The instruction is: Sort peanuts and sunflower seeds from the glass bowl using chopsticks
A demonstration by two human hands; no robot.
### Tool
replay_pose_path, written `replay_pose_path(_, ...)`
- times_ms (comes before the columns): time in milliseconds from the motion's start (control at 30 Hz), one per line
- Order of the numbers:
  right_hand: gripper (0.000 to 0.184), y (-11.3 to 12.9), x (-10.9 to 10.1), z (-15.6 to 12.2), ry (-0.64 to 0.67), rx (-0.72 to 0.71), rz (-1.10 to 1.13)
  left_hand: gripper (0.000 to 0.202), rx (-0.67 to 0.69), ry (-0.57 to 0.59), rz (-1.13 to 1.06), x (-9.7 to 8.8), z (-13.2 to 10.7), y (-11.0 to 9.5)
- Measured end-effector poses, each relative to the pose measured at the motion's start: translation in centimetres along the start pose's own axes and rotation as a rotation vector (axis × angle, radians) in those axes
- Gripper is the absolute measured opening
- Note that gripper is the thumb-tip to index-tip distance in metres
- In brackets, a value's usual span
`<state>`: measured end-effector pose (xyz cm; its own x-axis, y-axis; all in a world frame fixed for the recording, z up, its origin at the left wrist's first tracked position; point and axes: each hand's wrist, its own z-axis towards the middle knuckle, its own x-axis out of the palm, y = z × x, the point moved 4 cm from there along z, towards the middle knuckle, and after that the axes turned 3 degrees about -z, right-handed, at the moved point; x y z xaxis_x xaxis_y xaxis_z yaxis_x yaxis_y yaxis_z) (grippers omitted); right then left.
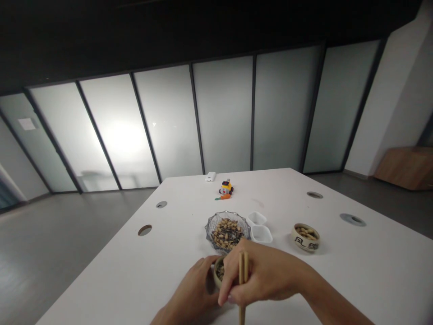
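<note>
My left hand (198, 284) is curled around the side of a small bowl (216, 276) that holds dark striped seeds. Over that bowl, my right hand (262, 273) grips a pair of wooden chopsticks (242, 311), partly hiding the bowl. Where the chopstick tips are, I cannot tell. Just beyond both hands stands a clear scalloped glass bowl (210, 222) with a mix of pale-shelled nuts and dark seeds. To the right, a cream bowl with black markings (307, 243) contains elongated light-brown pieces that look like peanuts.
Two small white plastic containers (261, 234) sit against the glass bowl's right side. Farther back lie a toy carrot (224, 197), a yellow toy vehicle (226, 187) and a white box-like object (210, 176). The white table (182, 234) has several round cable holes.
</note>
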<state>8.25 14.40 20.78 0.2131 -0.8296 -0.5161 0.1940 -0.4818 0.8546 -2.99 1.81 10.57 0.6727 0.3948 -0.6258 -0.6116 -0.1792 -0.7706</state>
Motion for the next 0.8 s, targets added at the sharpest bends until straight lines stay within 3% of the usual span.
replay_pose_path(267, 0.030, -0.07, -0.07, -0.06, -0.021, 0.002, -0.029, 0.043, 0.012, 0.032, 0.042, 0.17, 0.05, -0.01)
replay_pose_path(533, 0.036, 0.37, 0.07, -0.24, 0.003, 0.156, 0.051, 0.041, 0.008, 0.029, 0.027, 0.15, 0.01, 0.45)
replay_pose_path(800, 0.036, 0.39, -0.19, -0.59, -0.048, 0.163, 0.045, 0.053, 0.006, 0.019, -0.018, 0.09, -0.05, 0.73)
